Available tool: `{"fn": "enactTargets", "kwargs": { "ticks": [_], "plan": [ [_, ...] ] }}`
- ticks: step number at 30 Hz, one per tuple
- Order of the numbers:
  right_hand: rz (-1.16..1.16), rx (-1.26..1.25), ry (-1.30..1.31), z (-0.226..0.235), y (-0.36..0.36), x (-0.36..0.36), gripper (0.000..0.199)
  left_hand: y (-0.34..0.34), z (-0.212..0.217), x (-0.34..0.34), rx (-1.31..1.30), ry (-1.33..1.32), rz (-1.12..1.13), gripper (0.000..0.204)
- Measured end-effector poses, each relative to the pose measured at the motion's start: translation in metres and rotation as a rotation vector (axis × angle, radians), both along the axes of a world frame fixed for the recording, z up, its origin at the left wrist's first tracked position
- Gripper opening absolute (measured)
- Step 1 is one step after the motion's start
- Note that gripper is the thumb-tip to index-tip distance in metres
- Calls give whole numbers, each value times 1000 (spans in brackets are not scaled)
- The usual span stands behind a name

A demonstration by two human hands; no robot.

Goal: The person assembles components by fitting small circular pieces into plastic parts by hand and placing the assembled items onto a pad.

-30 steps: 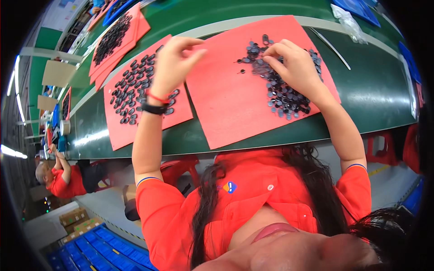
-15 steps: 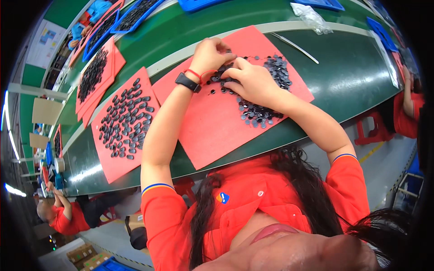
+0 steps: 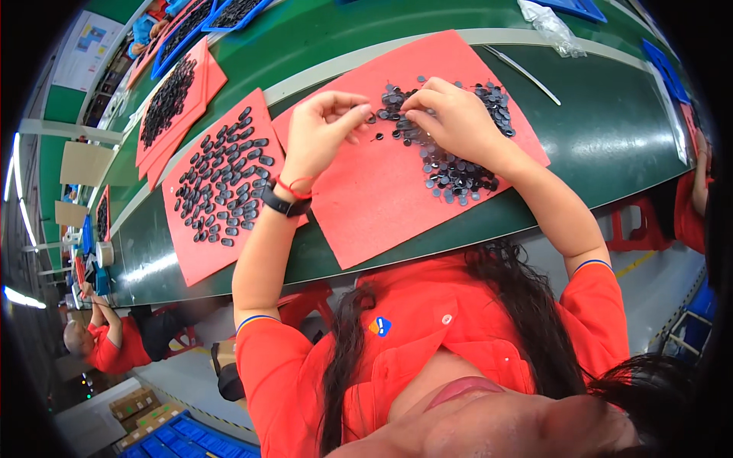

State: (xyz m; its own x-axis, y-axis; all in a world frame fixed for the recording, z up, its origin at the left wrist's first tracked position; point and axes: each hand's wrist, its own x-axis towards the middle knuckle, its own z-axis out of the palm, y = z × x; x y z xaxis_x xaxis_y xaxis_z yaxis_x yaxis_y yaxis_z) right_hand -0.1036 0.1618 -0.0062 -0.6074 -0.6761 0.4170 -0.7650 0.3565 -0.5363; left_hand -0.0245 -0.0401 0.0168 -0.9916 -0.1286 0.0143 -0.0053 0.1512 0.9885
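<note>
My left hand (image 3: 327, 131), with a black band on its wrist, is above the left part of a large red sheet (image 3: 366, 206). Its thumb and index finger are pinched close together. A dark round piece shows at their tips, but I cannot tell whether it is held. My right hand (image 3: 458, 118) is over a spread of small dark round discs (image 3: 458, 174), with thumb and fingers curled together at the pile's left side. What they grip, if anything, is hidden. A single dark disc with a thin tail (image 3: 378, 137) lies apart on the sheet between the hands.
Left of my arm, another red sheet (image 3: 180, 256) carries rows of black oval pieces (image 3: 221, 183). Farther left are stacked red sheets with a dark heap (image 3: 169, 91). A thin metal tool (image 3: 523, 74) and a clear plastic bag (image 3: 553, 30) lie beyond. Other people sit along the bench.
My left hand has drawn back from the discs, toward me and left, away from my right hand. My right hand stays at the pile. The whole view has shifted slightly.
</note>
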Motion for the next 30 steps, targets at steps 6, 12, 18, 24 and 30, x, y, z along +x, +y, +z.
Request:
{"fn": "enactTargets", "kwargs": {
  "ticks": [6,12,18,24,30],
  "plan": [
    [74,55,-32,4,-9,13,14,-3,-14,20,235,-65,55,20],
    [57,151,71,2,-12,16,14,0,-18,23,352,-115,57,19],
    [154,3,-165,4,-6,8,12,4,-14,27,307,-154,10,21],
    [166,3,-138,6,-3,8,10,3,-16,29,319,-169,-13,21],
    [148,7,-2,5,-4,10,10,4,-20,27,351,-107,67,20]
  ]
}}
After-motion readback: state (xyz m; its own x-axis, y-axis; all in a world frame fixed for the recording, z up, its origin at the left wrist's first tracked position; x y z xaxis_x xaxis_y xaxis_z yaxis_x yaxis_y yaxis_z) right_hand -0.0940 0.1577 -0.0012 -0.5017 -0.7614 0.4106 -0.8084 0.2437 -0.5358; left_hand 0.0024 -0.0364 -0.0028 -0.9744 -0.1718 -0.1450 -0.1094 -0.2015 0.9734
